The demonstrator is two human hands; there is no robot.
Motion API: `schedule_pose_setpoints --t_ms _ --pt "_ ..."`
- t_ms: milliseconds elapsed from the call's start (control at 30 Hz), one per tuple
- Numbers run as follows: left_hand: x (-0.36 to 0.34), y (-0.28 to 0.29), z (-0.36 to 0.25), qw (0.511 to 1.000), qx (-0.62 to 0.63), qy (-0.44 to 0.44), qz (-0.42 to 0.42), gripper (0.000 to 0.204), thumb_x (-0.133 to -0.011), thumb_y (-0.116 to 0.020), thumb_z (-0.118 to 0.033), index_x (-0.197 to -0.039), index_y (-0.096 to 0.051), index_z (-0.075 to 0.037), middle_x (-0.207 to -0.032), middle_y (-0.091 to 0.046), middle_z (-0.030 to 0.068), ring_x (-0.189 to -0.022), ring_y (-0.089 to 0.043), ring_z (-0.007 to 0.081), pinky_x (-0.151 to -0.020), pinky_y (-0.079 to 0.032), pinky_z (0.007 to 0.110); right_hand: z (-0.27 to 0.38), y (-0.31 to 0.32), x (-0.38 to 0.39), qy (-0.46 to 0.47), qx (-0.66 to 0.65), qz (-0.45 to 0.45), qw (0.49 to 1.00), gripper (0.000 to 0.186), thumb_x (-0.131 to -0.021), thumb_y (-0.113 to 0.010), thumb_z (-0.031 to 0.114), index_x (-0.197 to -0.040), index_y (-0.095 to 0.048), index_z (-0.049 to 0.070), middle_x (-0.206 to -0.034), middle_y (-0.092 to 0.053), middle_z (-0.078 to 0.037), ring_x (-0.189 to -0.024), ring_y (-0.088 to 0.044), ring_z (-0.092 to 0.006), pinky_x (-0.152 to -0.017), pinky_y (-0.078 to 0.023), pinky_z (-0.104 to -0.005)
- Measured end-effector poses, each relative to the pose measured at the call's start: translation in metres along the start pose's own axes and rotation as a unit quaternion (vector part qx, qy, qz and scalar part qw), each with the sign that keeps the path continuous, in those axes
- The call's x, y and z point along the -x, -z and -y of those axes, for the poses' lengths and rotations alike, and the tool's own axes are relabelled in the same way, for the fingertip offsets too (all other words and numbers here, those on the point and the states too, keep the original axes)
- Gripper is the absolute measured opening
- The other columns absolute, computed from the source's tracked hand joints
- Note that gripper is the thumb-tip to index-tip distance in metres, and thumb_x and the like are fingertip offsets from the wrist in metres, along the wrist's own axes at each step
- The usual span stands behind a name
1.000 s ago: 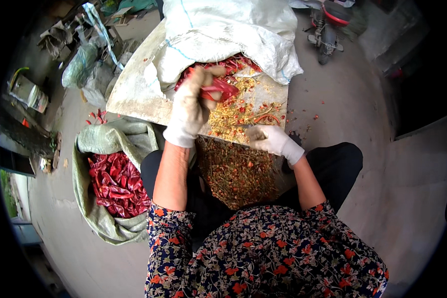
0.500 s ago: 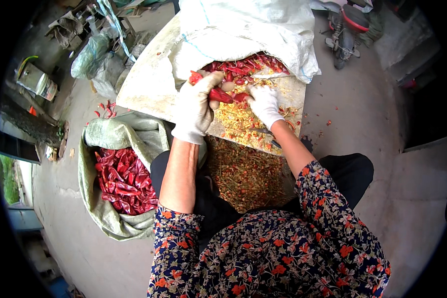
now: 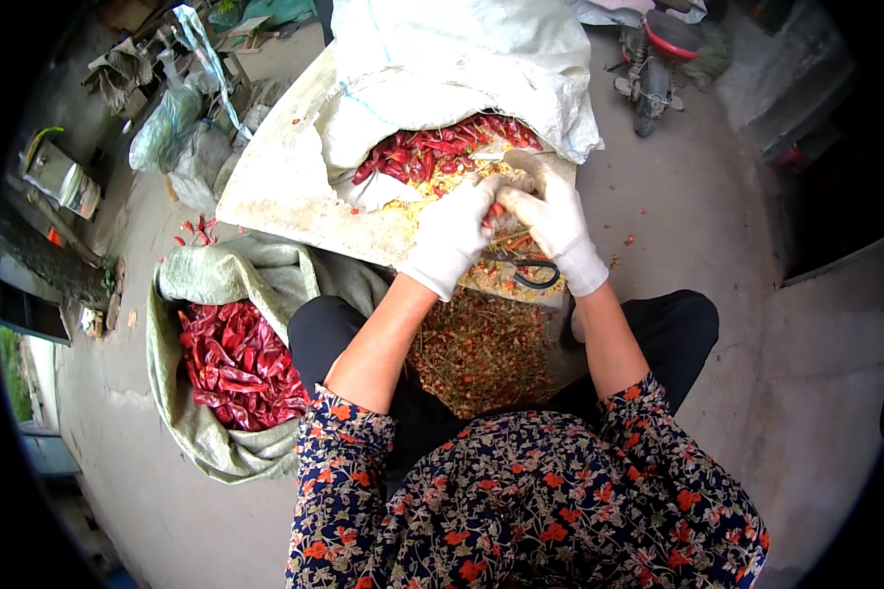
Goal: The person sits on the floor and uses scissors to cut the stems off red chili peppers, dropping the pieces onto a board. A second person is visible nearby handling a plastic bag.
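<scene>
My gloved left hand [image 3: 455, 228] and gloved right hand [image 3: 557, 218] meet over the board [image 3: 275, 177]. Both are closed around dried red chili peppers [image 3: 493, 213], of which only small red bits show between the fingers. The right fingers are slightly blurred. Just below the hands lies a tool with a black looped handle [image 3: 535, 281], probably scissors, partly hidden by my left hand. Beyond the hands, red chilies [image 3: 442, 147] spill from the mouth of a white woven sack [image 3: 462, 59]. Yellow seeds [image 3: 403, 208] are scattered on the board.
A pale green sack [image 3: 172, 393] full of red chilies [image 3: 241, 368] stands at my left. Stems and scraps [image 3: 481, 353] are heaped between my legs. A small wheeled vehicle [image 3: 650, 79] is at the far right, and plastic bags [image 3: 167, 128] sit at the far left.
My left hand has moved right and down, bringing its chilies against my right hand. My right hand has turned and come nearer. The dark looped handle now shows more; the view has shifted slightly.
</scene>
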State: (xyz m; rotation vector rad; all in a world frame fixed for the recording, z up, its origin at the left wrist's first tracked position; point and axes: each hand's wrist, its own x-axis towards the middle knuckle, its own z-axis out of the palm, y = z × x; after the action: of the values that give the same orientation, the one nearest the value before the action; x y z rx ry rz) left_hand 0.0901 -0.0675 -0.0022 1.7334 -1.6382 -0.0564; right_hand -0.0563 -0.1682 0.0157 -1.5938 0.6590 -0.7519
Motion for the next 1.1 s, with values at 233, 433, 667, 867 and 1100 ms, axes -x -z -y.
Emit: schedule_pose_setpoints --t_ms 233,433,667,867,1100 --pt "0.004 -0.002 0.021 0.953 0.27 0.133 0.04 0.034 -0.09 -0.074 -0.012 -0.122 -0.069 0.0 -0.092 -0.069 0.0127 -0.081 -0.062 0.0148 -0.076 -0.053 0.031 0.019 -0.016 0.028 0.157 0.129 -0.064 0.977 0.027 -0.096 -0.075 0.015 -0.116 -0.072 -0.002 -0.101 -0.071 -0.015 -0.091 -0.069 -0.0244 -0.08 -0.056 -0.035" --pt "0.006 0.027 -0.019 0.955 0.241 0.119 0.122 0.026 -0.091 -0.078 -0.021 -0.105 -0.075 0.001 -0.082 -0.067 0.0075 -0.075 -0.058 0.0119 -0.071 -0.051 0.031 0.018 -0.014 0.04 0.137 0.179 -0.097 0.969 0.025 -0.1 -0.07 0.022 -0.106 -0.075 -0.002 -0.092 -0.073 -0.012 -0.087 -0.07 -0.0245 -0.082 -0.055 -0.0358" --pt "0.007 0.027 -0.022 0.937 0.345 0.033 0.055 0.027 -0.091 -0.082 -0.023 -0.107 -0.077 -0.002 -0.09 -0.071 0.0043 -0.083 -0.065 0.014 -0.075 -0.053 0.031 -0.011 0.002 0.038 -0.105 -0.38 -0.012 0.919 0.027 -0.104 -0.063 0.03 -0.103 -0.066 0.003 -0.087 -0.062 -0.005 -0.082 -0.064 -0.0155 -0.076 -0.054 -0.0277" --pt "-0.002 0.064 -0.013 0.872 0.411 0.256 -0.073 0.043 -0.094 -0.077 -0.035 -0.118 -0.069 0.0 -0.089 -0.07 0.007 -0.076 -0.066 0.0147 -0.066 -0.053 0.029 -0.07 0.024 0.045 0.013 0.384 0.196 0.902 0.043 -0.095 -0.072 0.035 -0.127 -0.071 0.007 -0.12 -0.076 -0.014 -0.103 -0.075 -0.0289 -0.093 -0.059 -0.0421" --pt "-0.007 0.1 0.037 0.726 0.569 0.288 -0.258 0.03 -0.1 -0.075 -0.037 -0.1 -0.071 -0.007 -0.084 -0.069 0.0022 -0.06 -0.058 0.0056 -0.043 -0.037 0.019 -0.08 -0.015 -0.049 -0.034 0.422 -0.031 0.906 0.047 -0.095 -0.071 0.037 -0.134 -0.067 0.011 -0.135 -0.069 -0.016 -0.119 -0.07 -0.0311 -0.104 -0.054 -0.0408"
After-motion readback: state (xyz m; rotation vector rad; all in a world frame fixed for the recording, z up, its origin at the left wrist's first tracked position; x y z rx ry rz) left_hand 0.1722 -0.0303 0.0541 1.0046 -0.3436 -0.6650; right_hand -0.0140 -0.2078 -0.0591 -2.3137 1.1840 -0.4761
